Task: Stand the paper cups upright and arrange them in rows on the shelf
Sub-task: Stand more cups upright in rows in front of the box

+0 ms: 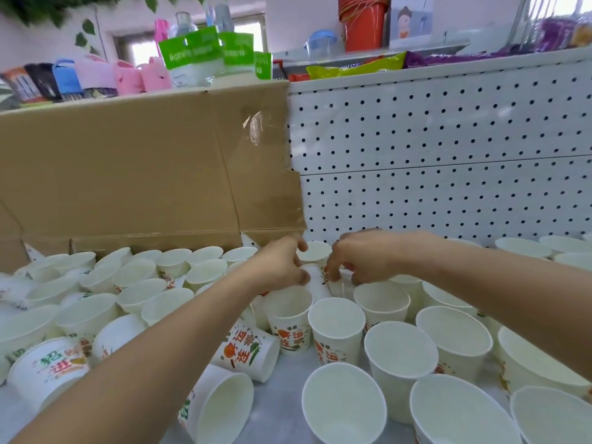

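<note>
- Both hands meet at the far middle of the shelf (288, 395), just in front of the pegboard back panel (448, 155) and beside the corner of the cardboard box (128, 171).
- Our left hand (282, 267) has its fingers curled against the left side of the gripped cup (315, 282). Our right hand (355, 256) comes down from above with its fingertips hooked on the cup's right side.
- So the cup sits between the two hands, pinched from both sides, and neither hand is spread open.
- The hands cover its rim, so we can only say it seems to lean rather than stand straight. We cannot tell which way its mouth faces.
- Just behind it, an upright cup (315, 251) stands against the back panel. That is probably the row the gripped cup should join.
- The coming move turns on that short gap. The cup needs to be tipped onto its base and set just in front of or beside this neighbour, with both hands equally near.
- Closer to us, a printed cup (246, 350) lies on its side, and another fallen cup (221, 402) lies nearer our left arm.
- Standing cups (336, 328) fill the right side, so much of the sorting on the left is not yet done.
</note>
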### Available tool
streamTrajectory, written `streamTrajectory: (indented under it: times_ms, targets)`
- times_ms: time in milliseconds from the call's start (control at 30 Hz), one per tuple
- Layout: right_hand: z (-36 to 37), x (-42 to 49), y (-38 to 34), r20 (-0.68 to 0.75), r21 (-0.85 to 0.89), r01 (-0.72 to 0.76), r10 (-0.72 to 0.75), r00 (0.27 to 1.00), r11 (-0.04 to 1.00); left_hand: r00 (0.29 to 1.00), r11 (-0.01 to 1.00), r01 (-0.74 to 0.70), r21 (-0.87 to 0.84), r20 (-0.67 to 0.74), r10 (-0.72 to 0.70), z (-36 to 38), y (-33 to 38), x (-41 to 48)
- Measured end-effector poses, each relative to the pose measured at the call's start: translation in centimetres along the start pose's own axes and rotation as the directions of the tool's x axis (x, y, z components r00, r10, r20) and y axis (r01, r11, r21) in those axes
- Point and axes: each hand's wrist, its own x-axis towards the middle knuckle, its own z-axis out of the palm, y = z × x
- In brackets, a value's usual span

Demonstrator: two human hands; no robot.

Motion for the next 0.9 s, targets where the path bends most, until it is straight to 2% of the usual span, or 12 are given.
streamTrajectory:
  times_ms: [100,167,367,500,633,733,900]
  targets:
    - [-0.3,-0.5,0.1,0.002,-0.096,0.034,-0.034,0.999,0.995,0.997,0.996,-0.051,-0.074,-0.065,0.046,-0.5,0.2,-0.7]
    - [-0.5,-1.2,0.3,-0.025,-0.144,0.036,-0.04,0.999,0.989,0.987,0.993,-0.104,-0.053,-0.126,0.097,-0.7,0.4,-1.2]
    - [-0.6,-2.9,1.3,-0.189,-0.106,-0.025,0.005,0.982,0.994,0.935,0.942,-0.251,0.222,-0.198,0.295,-0.3,1.1,-2.7]
    - [0.2,-3.4,1.3,-0.169,-0.028,-0.093,0.087,0.982,0.995,0.925,0.903,-0.262,0.34,-0.179,0.336,-0.2,1.4,-3.6]
    - [0.6,-3.4,0.8,-0.138,-0.018,-0.116,0.112,0.984,0.993,0.946,0.927,-0.249,0.28,-0.136,0.295,-0.7,1.4,-4.1]
    - [0.1,-3.7,0.6,-0.102,0.012,-0.139,0.14,0.985,0.99,0.947,0.953,-0.247,0.175,-0.162,0.276,-1.4,1.1,-4.8]
    - [-0.4,-3.9,-0.7,-0.189,0.141,-0.117,0.143,0.972,0.983,0.948,0.975,-0.217,-0.051,-0.249,0.198,-2.8,-0.1,-8.0]
